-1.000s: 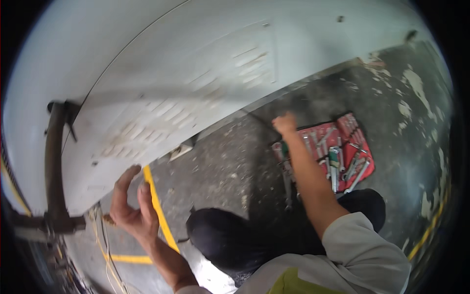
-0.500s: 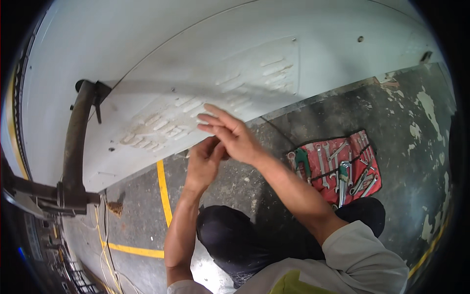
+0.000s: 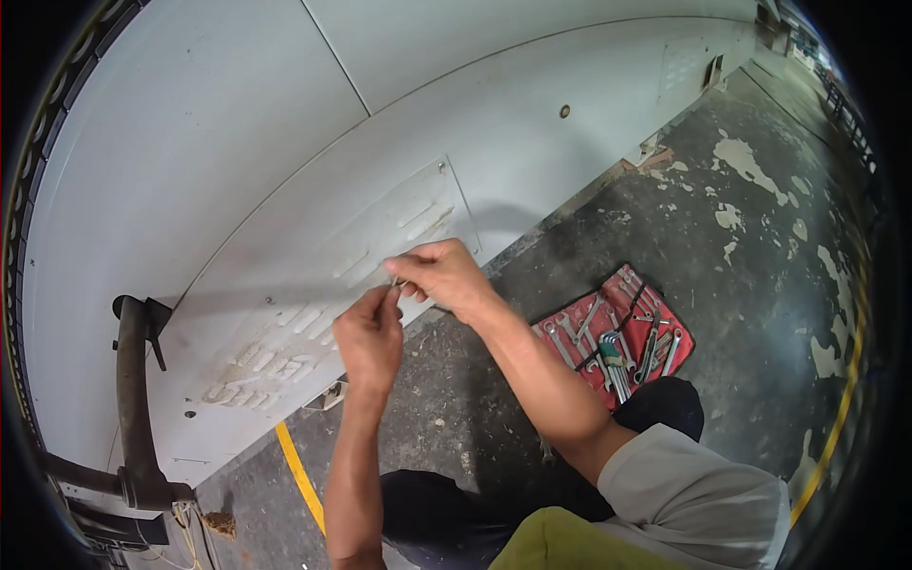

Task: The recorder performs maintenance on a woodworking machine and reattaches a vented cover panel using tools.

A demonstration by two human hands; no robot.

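Observation:
My left hand and my right hand meet fingertip to fingertip in front of the pale louvred panel. Both are closed in a pinch. A small thin light-coloured piece shows between the fingertips; the fingers cover most of it, and its kind is too small to tell. On the floor to the right, a red tool roll lies spread with several spanners and a set of hex keys in a green holder.
A large pale machine casing rises ahead. At the left a dark bent metal bar juts out from it. Yellow lines mark the dark, worn floor. My knee is beside the tool roll.
My view has swung to the right. My right hand's outstretched fingers have drawn into a pinch, and the small piece now shows between the two hands.

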